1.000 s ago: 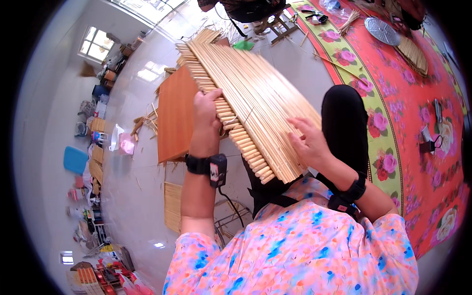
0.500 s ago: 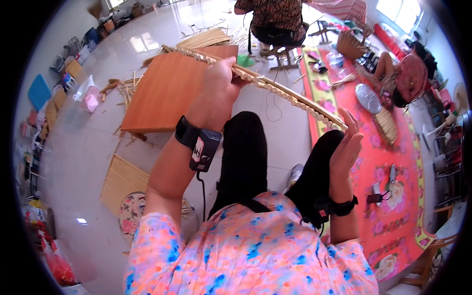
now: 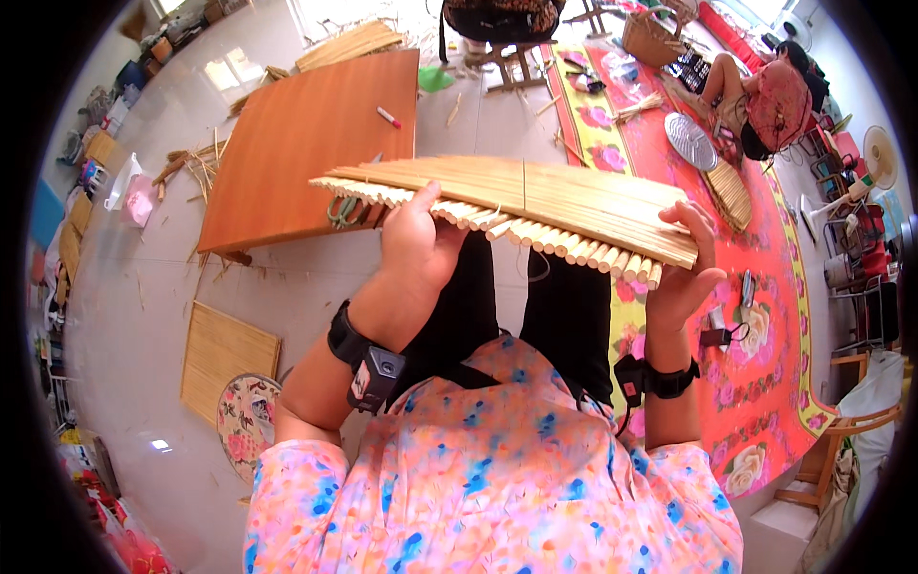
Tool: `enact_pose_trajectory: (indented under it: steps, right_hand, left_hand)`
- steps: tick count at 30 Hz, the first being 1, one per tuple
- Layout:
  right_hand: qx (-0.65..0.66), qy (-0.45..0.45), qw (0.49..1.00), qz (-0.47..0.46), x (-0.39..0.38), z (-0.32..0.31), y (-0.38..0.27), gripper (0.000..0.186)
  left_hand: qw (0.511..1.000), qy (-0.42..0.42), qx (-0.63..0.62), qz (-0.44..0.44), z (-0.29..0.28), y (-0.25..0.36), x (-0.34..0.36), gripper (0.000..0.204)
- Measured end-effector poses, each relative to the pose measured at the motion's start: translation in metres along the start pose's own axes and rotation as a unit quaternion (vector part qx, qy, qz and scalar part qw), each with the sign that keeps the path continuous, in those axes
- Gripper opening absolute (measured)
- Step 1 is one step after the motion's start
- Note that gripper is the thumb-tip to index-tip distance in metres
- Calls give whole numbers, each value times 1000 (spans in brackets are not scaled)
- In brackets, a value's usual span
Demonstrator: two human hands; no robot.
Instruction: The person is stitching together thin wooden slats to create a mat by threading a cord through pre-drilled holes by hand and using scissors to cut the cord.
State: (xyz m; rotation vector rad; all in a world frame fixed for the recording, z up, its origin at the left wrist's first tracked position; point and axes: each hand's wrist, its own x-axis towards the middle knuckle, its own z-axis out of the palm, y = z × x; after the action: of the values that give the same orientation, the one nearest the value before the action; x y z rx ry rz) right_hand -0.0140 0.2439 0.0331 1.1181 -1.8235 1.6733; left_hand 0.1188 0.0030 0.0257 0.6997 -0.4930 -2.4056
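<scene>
I hold a pale panel of straw stalks laid side by side, above my knees. Along its near edge the round cut ends show, and a dark thread line crosses its face. My left hand grips this near edge left of the middle, thumb on top and fingers underneath. At the right end my right hand is closed around the corner, fingertips over the far side. A thin loop of thread hangs below the panel. Green-handled scissors lie at the table's near edge, partly covered by the panel.
An orange-brown table bears a red-and-white marker. Loose straw lies beyond it. A woven square mat and a round floral pad rest at left. On the red floral floor mat at right sits another person.
The panel has turned from a steep, edge-on slant to nearly level, its broad face now showing. My left hand has come lower and nearer; my right fingers have folded from flat onto its end.
</scene>
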Motion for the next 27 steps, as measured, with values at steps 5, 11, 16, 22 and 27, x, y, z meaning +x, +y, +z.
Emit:
enact_pose_trajectory:
  steps: [5, 11, 16, 22, 27]
  right_hand:
    - [13, -25, 1000, 4, -4, -2, 11, 92]
    - [37, -22, 998, 42, 21, -6, 11, 87]
    - [-5, 190, 981, -30, 24, 3, 13, 50]
    - [-20, 158, 987, -24, -14, -9, 2, 16]
    - [56, -166, 956, 235, -30, 2, -25, 42]
  left_hand:
    - [1000, -23, 1, -12, -2, 5, 4, 34]
    - [999, -8, 42, -11, 29, 18, 4, 26]
    - [997, 16, 66, -22, 38, 18, 12, 15]
    - [997, 43, 58, -26, 41, 17, 12, 13]
    - [998, 7, 53, -20, 28, 7, 3, 14]
